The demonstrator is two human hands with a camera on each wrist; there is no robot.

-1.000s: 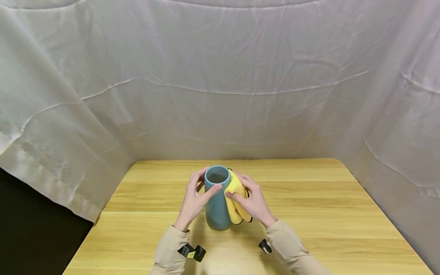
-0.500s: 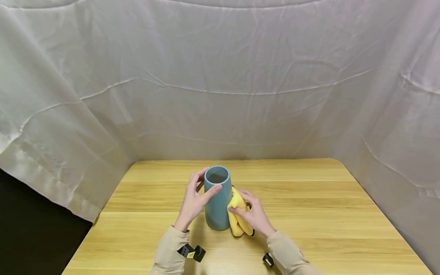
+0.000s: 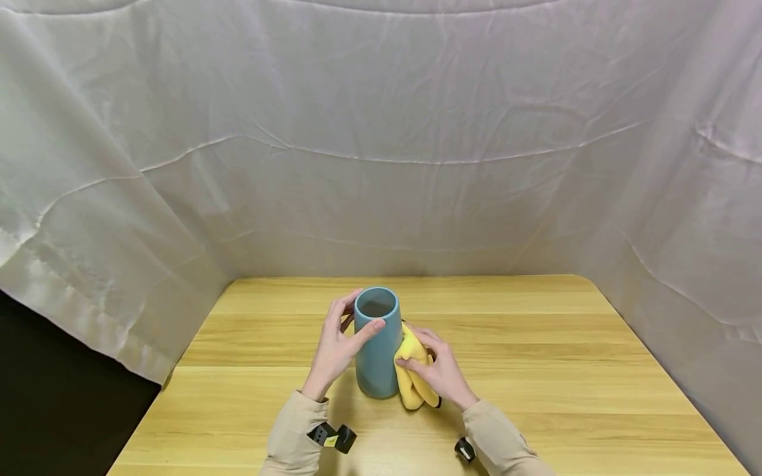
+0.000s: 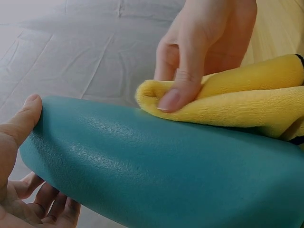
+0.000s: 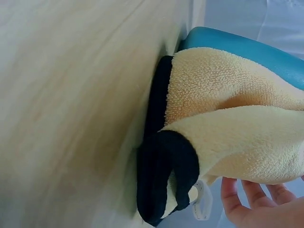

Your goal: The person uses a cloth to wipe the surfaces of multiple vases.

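we see a tall teal vase upright on the wooden tabletop, its mouth facing up. of the two hands, the left hand holds it just below the rim, thumb across the near side and fingers round the far left; we judge this spread grip steadies it against sideways pressure. the right hand pinches a folded yellow cloth between thumb and fingers, touching the vase's right side; the bunching probably makes a soft pad that is easier to control. its black edging hangs low, and we cannot tell whether it touches the tabletop.
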